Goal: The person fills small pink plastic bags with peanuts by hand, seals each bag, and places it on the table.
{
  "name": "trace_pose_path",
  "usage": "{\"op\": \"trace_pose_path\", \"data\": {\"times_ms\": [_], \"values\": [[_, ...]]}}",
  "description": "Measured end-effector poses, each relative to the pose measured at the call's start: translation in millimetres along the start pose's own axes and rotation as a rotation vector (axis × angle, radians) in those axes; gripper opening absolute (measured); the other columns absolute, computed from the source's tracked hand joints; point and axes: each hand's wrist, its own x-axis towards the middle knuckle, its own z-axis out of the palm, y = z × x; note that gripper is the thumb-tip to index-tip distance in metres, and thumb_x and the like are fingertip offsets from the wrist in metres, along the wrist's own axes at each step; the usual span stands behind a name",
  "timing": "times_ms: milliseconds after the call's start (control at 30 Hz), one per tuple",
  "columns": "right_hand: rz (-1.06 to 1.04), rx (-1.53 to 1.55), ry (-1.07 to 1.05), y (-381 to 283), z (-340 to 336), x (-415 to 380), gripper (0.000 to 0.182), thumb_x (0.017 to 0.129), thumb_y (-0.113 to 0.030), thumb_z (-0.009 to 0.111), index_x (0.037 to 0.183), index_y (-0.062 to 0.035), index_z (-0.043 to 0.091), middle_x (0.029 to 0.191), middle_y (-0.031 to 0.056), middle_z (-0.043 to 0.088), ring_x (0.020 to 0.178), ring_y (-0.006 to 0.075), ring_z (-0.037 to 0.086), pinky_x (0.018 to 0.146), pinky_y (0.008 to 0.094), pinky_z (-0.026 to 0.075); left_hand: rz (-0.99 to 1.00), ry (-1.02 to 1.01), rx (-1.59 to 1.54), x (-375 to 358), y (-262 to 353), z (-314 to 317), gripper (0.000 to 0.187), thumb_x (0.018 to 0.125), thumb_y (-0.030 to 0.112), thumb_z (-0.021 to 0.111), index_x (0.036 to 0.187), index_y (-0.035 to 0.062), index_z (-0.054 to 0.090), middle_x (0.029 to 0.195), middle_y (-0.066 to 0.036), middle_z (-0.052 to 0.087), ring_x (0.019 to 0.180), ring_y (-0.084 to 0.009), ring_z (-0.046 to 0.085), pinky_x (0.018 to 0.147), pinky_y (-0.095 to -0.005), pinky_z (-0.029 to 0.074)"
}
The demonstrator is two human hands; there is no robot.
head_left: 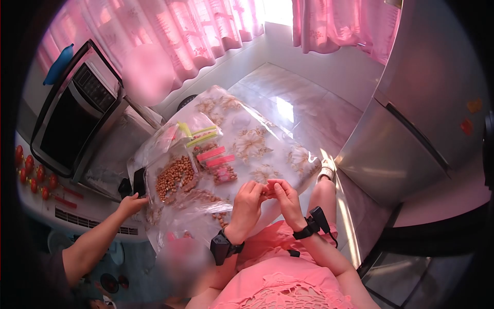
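Observation:
My left hand (246,205) and my right hand (286,202) meet above the near edge of the table, fingertips pinched together. Between them is something small and reddish, too small to name. Each wrist wears a black strap with a device. Left of my hands, a heap of round brown nuts (175,177) lies in a clear plastic bag or tray. Several small bags are beside it: one with a pink zip strip (223,172), and one with a yellow-green strip (201,135). A few loose nuts (221,219) rest by my left wrist.
A flowered, plastic-covered table (252,141) stands before me. Another person's hand (133,204) at the left touches a dark flat object (139,181). A microwave (77,116) stands far left, a silver fridge (411,118) right. Pink curtains (190,31) hang behind.

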Motion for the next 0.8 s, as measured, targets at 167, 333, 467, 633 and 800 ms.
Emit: {"op": "trace_pose_path", "data": {"times_ms": [167, 333, 467, 633, 800], "values": [[0.017, -0.03, 0.003, 3.5, 0.3, -0.3, 0.031, 0.11, -0.022, 0.051, 0.127, 0.0006, 0.062, 0.108, 0.007, 0.07, 0.098, 0.0126, 0.067, 0.089, 0.0287, 0.056, -0.058, -0.016, 0.004, -5.6, -9.2, -1.7, 0.02, 0.08, -0.007, 0.071, 0.098, 0.0017, 0.066, 0.091, -0.014, 0.063, 0.086, -0.035, 0.064, 0.074, -0.045, 0.05], [0.017, -0.066, 0.012, 3.0, -0.7, -0.8, 0.031, 0.11, -0.023, 0.052, 0.126, 0.001, 0.063, 0.109, 0.0074, 0.07, 0.099, 0.013, 0.067, 0.09, 0.0287, 0.056, -0.054, -0.024, -0.007, -2.6, -12.7, -1.6, 0.02, 0.08, -0.008, 0.07, 0.098, 0.0014, 0.066, 0.092, -0.014, 0.064, 0.086, -0.0345, 0.064, 0.073, -0.044, 0.05], [0.033, -0.104, -0.006, 1.5, -2.3, -2.4, 0.029, 0.109, -0.02, 0.054, 0.126, 0.0016, 0.063, 0.109, 0.0066, 0.07, 0.101, 0.0122, 0.067, 0.091, 0.0284, 0.055, -0.057, -0.011, -0.017, 0.5, -11.4, 0.4, 0.02, 0.08, -0.007, 0.07, 0.098, 0.0012, 0.066, 0.092, -0.014, 0.064, 0.086, -0.0345, 0.064, 0.072, -0.0434, 0.051], [0.009, -0.113, -0.017, 2.0, -2.9, -2.5, 0.027, 0.108, -0.019, 0.055, 0.125, 0.0018, 0.063, 0.105, 0.0052, 0.071, 0.099, 0.0113, 0.067, 0.09, 0.0277, 0.056, -0.022, -0.002, 0.009, 1.4, -15.7, 5.9, 0.019, 0.081, -0.006, 0.071, 0.098, 0.0013, 0.066, 0.091, -0.015, 0.065, 0.086, -0.035, 0.064, 0.072, -0.0438, 0.051], [0.038, -0.124, -0.054, -0.2, -5.9, -0.8, 0.025, 0.107, -0.016, 0.057, 0.12, 0.0029, 0.065, 0.102, 0.0044, 0.071, 0.095, 0.0102, 0.068, 0.087, 0.0267, 0.057, -0.022, 0.005, 0.006, 2.1, -17.1, 10.6, 0.018, 0.081, -0.004, 0.071, 0.097, 0.0014, 0.066, 0.091, -0.015, 0.065, 0.085, -0.0367, 0.064, 0.072, -0.0449, 0.05]]}}
